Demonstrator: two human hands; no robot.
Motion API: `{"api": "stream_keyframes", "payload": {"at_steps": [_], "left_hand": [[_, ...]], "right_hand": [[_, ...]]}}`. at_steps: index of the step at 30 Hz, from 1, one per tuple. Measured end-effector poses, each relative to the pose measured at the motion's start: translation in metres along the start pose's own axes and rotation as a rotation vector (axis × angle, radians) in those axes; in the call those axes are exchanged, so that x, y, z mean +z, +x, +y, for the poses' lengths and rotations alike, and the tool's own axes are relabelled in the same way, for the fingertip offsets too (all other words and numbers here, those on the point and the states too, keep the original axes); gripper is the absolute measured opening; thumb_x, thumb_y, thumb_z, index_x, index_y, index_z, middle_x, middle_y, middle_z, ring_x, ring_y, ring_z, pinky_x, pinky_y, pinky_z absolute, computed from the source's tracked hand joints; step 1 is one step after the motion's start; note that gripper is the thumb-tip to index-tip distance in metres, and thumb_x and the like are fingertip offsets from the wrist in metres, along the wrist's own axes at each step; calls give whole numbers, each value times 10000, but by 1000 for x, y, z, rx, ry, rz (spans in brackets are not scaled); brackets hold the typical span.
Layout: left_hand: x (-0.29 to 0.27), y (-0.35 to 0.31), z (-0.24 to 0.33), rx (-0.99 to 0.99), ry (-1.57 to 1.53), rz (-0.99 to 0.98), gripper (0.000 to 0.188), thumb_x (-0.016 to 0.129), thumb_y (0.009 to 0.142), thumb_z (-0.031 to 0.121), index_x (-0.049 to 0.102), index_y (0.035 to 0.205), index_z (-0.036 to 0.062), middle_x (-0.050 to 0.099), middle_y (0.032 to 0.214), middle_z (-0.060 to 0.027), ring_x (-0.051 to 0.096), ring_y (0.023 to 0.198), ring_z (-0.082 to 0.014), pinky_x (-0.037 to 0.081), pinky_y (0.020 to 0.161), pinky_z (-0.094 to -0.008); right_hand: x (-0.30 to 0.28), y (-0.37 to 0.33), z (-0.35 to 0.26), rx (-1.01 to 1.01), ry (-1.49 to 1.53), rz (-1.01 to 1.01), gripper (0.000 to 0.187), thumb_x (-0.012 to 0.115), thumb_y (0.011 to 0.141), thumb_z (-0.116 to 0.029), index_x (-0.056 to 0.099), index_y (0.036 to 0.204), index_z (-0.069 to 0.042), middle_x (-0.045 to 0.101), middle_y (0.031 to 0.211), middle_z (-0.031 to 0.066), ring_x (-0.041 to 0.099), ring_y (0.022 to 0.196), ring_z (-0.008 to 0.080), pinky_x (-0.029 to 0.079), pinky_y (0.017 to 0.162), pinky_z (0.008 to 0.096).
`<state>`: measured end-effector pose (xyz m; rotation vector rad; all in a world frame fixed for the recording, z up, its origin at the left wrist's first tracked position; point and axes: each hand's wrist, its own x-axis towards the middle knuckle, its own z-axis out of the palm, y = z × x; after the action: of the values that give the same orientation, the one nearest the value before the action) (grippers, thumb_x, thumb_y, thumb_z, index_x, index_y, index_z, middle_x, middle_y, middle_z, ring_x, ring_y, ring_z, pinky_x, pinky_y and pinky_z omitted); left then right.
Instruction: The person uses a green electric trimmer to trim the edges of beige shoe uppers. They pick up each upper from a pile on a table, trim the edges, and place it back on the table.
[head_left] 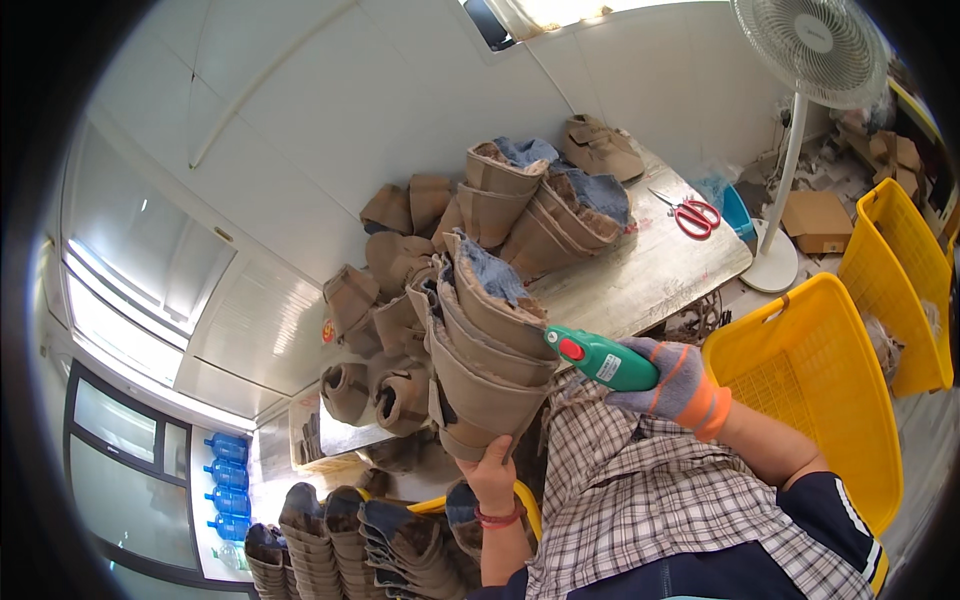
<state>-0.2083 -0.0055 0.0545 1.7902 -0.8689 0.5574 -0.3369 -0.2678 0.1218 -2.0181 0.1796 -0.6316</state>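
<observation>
My left hand point(490, 472) is clamped on the lower end of a stack of nested brown shoe uppers point(490, 365), tilted near the table point(650, 280). My gloved right hand point(680, 385) grips a green tool point(612, 362) — its nose at the stack's side. Red-handled scissors point(696, 218) lie on the tabletop.

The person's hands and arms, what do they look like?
The bare left hand has a thin red band round its wrist. The right hand wears a grey-and-orange fabric glove. The short, dark navy right sleeve has white stripes.
</observation>
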Motion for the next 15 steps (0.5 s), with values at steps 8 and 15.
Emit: {"api": "stream_keyframes", "payload": {"at_steps": [8, 15], "left_hand": [[14, 13, 17, -90, -222, -82, 349, 732, 761, -27, 626, 1093, -21, 641, 1117, -120, 616, 984, -240, 447, 894, -331], [12, -12, -18, 319, 462, -296, 297, 618, 787, 24, 683, 1072, 73, 654, 1096, -133, 613, 1032, -352, 461, 909, -423]], "right_hand": [[1, 9, -8, 185, 34, -22, 614, 839, 687, -258, 585, 1184, -1, 691, 972, 108, 651, 873, 134, 523, 781, 279], [6, 16, -10, 210, 152, 77, 652, 813, 696, -419, 596, 1160, -15, 701, 867, 113, 682, 753, 155, 538, 701, 277]]}}
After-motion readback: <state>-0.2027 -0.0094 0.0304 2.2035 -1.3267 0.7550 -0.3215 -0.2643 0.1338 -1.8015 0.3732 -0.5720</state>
